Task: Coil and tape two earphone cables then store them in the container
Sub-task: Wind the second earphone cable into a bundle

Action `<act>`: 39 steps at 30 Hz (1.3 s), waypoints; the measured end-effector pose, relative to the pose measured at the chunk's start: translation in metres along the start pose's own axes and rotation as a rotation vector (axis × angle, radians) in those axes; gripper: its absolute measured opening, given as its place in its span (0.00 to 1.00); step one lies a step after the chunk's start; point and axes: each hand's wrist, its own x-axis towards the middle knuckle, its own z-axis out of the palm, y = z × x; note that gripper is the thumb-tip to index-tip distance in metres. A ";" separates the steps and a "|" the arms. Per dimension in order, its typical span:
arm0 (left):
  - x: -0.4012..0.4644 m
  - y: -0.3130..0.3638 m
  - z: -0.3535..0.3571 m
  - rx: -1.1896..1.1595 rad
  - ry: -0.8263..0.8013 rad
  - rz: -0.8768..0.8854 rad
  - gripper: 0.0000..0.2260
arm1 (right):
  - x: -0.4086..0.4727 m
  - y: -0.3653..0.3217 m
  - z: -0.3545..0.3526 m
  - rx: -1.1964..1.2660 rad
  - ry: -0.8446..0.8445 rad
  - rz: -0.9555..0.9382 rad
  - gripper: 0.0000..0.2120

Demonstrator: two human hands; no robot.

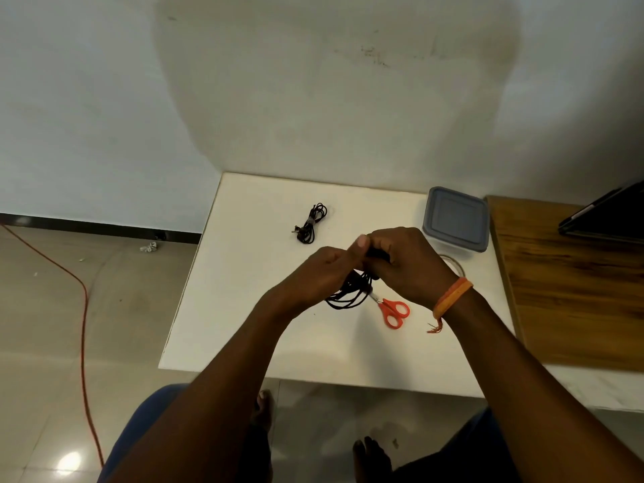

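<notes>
One black earphone cable [311, 222] lies coiled and bound at its middle on the white table [244, 308], toward the back. A second black earphone cable [348, 294] hangs in loose loops from my two hands above the table's middle. My left hand [322, 273] and my right hand [406, 263] meet over it, both with fingers curled round the bundle's top. A grey lidded container [456, 223] stands at the back right of the table. A clear tape roll [454, 264] peeks out behind my right wrist.
Orange-handled scissors [392, 310] lie on the table just below my right hand. A wooden surface [571, 291] with a dark device [606, 217] adjoins the table on the right. An orange cord [82, 308] runs over the floor at left.
</notes>
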 end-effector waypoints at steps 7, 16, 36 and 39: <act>-0.005 -0.006 -0.008 -0.107 -0.269 -0.038 0.22 | 0.000 0.000 0.001 0.032 -0.023 -0.044 0.05; -0.008 -0.003 -0.014 -0.098 -0.367 -0.098 0.12 | -0.002 0.003 -0.007 0.193 -0.089 0.007 0.03; -0.007 0.005 -0.027 -0.421 -0.392 -0.323 0.19 | -0.003 0.008 -0.019 0.232 -0.030 0.013 0.02; -0.009 0.006 -0.025 -0.280 -0.320 -0.277 0.18 | -0.003 0.009 -0.017 0.183 -0.028 0.001 0.03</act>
